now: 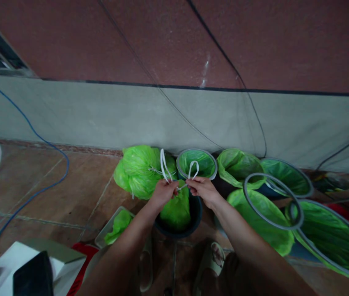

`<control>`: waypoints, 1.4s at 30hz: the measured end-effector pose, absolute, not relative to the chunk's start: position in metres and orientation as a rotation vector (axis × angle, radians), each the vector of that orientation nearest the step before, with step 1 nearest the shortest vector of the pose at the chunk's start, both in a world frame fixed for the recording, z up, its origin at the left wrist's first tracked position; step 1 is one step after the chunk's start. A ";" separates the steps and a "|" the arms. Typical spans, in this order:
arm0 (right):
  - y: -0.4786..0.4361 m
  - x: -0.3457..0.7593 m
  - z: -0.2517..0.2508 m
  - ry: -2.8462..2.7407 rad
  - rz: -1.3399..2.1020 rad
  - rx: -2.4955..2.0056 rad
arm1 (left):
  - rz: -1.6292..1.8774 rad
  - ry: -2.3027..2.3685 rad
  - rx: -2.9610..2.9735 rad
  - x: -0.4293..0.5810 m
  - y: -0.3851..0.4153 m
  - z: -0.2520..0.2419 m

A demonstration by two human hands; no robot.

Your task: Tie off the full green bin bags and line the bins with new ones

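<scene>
White drawstrings (pixel 164 166) rise in two loops from a green trash bag (pixel 176 209). The gathered bag sits inside a dark round bin (pixel 196 218) between my feet and the wall. My left hand (pixel 165 191) is closed on the drawstring at the left, and my right hand (pixel 203 190) pinches it at the right. A short stretch of string runs between the two hands, just above the bag's neck. To the left lies a full green bag (pixel 139 172) with a tied top. Right behind my hands stands a lined bin (pixel 197 151) with a grey rim.
Several bins with green liners (pixel 239 166) stand at the right, with a loose grey ring (pixel 245 193) over them. At left are a small tray (pixel 102 236), a white box (pixel 23 255) bearing a black phone-like object (pixel 33 275), and a blue cable (pixel 35 193).
</scene>
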State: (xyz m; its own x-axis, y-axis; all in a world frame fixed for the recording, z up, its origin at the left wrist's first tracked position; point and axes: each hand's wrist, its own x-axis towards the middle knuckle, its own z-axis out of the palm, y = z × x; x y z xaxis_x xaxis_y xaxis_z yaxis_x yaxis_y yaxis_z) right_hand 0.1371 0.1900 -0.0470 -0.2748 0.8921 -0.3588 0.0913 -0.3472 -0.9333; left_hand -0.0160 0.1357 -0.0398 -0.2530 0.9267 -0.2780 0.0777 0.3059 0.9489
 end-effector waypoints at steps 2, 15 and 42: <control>0.188 0.135 -0.043 -1.257 1.699 -1.326 | 1.191 1.435 0.724 -0.013 0.137 -0.038; 0.191 0.139 -0.046 -1.705 1.326 -0.957 | 1.207 1.168 0.780 -0.011 0.136 -0.036; 0.183 0.138 -0.041 -2.155 1.205 -1.031 | 1.187 1.373 1.088 -0.012 0.138 -0.046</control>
State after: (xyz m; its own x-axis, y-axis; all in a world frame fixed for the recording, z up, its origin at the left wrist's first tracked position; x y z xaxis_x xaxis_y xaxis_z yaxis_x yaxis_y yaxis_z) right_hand 0.1378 0.1833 -0.0406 -0.6123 0.7899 0.0334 0.3853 0.3350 -0.8598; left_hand -0.0121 0.1378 -0.0460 -0.1173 0.9862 -0.1166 0.0274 0.1206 0.9923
